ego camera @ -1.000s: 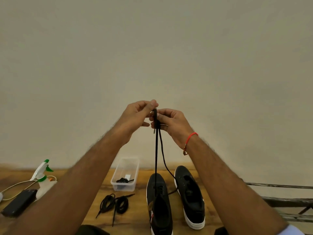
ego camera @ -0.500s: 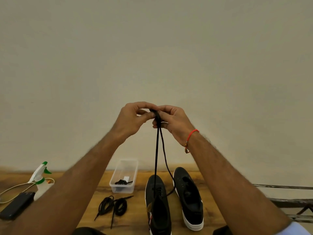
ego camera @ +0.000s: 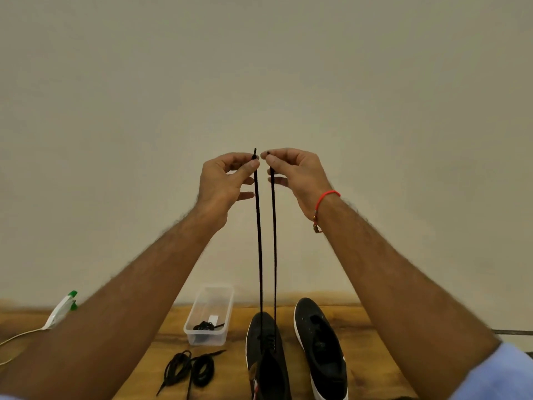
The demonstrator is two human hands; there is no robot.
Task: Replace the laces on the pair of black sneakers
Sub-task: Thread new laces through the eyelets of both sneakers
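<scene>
Lace: a thin black cord shoelace (ego camera: 258, 241), threaded through the lower eyelets of the near black canvas sneaker with white sole (ego camera: 266, 359); its two ends rise side by side, nearly straight, to the hands.
Handling: judged light, soft and limp; it only holds a line under tension. The stiff tips are the best place to take hold for threading, while the cord itself could slide between fingertips.
Left grip: the left hand (ego camera: 223, 183) pinches one end just below its tip between thumb and forefinger, the other fingers loosely spread.
Right grip: the right hand (ego camera: 294, 174) pinches the other end the same way, the tip barely showing.
Ends: level and just beside each other, which looks like an evening-out of the two lengths.
Second shoe: the other black sneaker (ego camera: 320, 345) lies just to the right on the wooden desk (ego camera: 372, 356), seemingly unlaced.
Nearby: coiled black laces (ego camera: 189, 369) on the desk; a clear plastic tub (ego camera: 210, 314) with another lace bundle inside.
Risk: pulling harder could lift the light shoe.
</scene>
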